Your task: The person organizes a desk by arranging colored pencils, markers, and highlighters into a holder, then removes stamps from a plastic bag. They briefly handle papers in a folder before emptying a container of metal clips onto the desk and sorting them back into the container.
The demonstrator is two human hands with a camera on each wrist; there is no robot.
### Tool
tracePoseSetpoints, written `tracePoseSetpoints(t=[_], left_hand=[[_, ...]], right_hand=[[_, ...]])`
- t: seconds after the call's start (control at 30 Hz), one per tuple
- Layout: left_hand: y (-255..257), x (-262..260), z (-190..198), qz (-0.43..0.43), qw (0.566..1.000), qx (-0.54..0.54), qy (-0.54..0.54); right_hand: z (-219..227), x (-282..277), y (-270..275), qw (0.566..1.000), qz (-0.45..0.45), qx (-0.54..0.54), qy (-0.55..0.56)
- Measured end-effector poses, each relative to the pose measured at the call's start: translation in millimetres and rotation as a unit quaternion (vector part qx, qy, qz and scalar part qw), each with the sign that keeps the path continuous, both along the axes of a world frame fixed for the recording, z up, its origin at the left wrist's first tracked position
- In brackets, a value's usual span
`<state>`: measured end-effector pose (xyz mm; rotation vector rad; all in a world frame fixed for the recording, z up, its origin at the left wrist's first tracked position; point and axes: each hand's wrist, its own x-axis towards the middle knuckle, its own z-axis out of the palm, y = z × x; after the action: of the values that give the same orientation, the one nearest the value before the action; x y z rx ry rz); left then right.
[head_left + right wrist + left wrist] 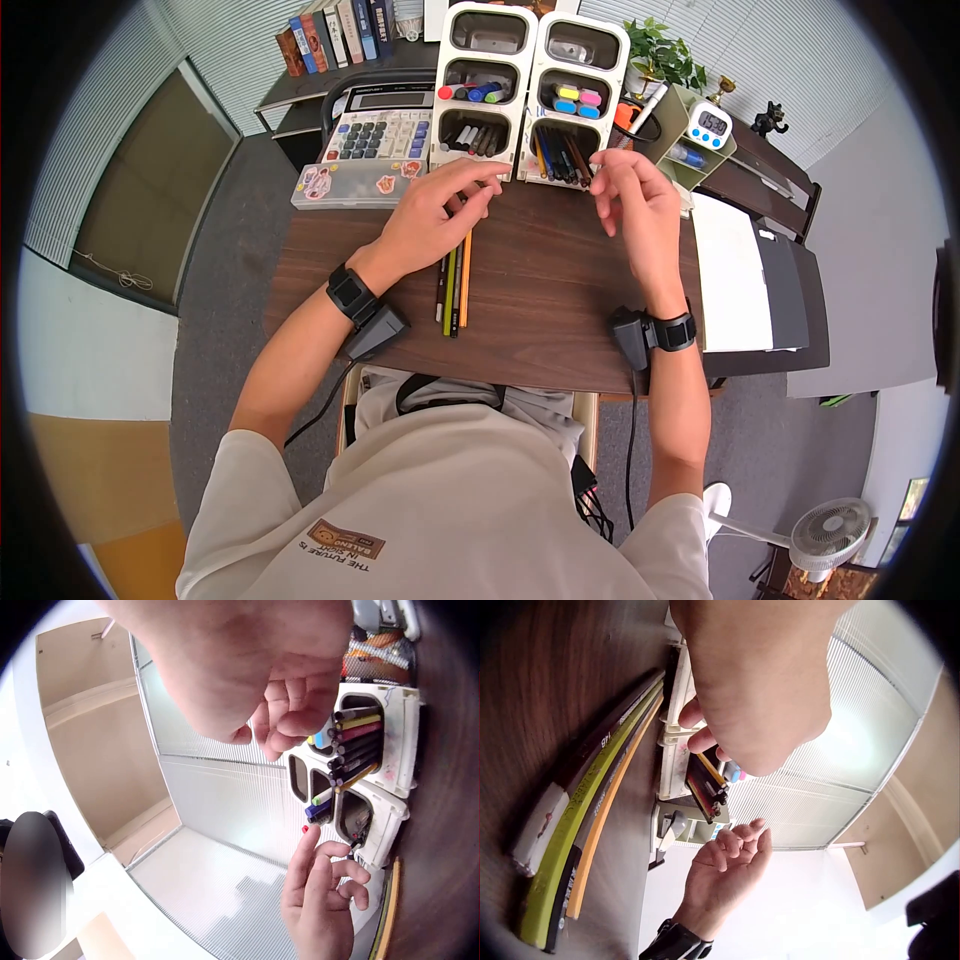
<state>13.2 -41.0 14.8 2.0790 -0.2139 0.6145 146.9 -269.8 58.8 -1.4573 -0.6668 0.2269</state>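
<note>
Both hands are raised above the dark wooden desk point(540, 290), with nothing in their fingers. My left hand point(438, 208) hovers in front of the left white organizer, fingers loosely bent, over the far ends of several pencils point(604, 787) lying side by side: dark with a white end, yellow-green, black and orange. Across from it, my right hand point(642, 200) is held near the right white organizer point(520, 185), its fingers loosely curled. That organizer's lowest compartment contains a bundle of pencils point(563, 158); highlighters point(577, 100) sit in the one above.
The left organizer holds dark pens point(478, 138) and markers point(485, 93). Left of it are a calculator point(375, 135) and a stickered pencil case point(345, 185). On the right stand a mesh pen cup point(650, 125), a green holder with a digital timer point(710, 122), and white paper point(733, 270).
</note>
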Motion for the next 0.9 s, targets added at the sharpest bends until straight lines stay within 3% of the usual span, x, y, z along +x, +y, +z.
tracePoseSetpoints(t=[0.2, 0.27, 0.37, 0.9], left_hand=[[0, 0, 0, -0.001, 1.000, 0.000, 0.003], [0, 0, -1, -0.004, 1.000, -0.005, -0.001], [0, 0, 0, -0.001, 1.000, 0.002, -0.006], [-1, 0, 0, -0.001, 1.000, 0.001, -0.008]], right_hand=[[-3, -5, 1, 0.991, 0.017, -0.130, -0.036], [-10, 0, 3, 0.968, -0.101, -0.128, -0.188], [-8, 8, 0, 0.937, -0.158, -0.171, -0.261], [-5, 6, -1, 0.920, -0.126, -0.271, -0.254]])
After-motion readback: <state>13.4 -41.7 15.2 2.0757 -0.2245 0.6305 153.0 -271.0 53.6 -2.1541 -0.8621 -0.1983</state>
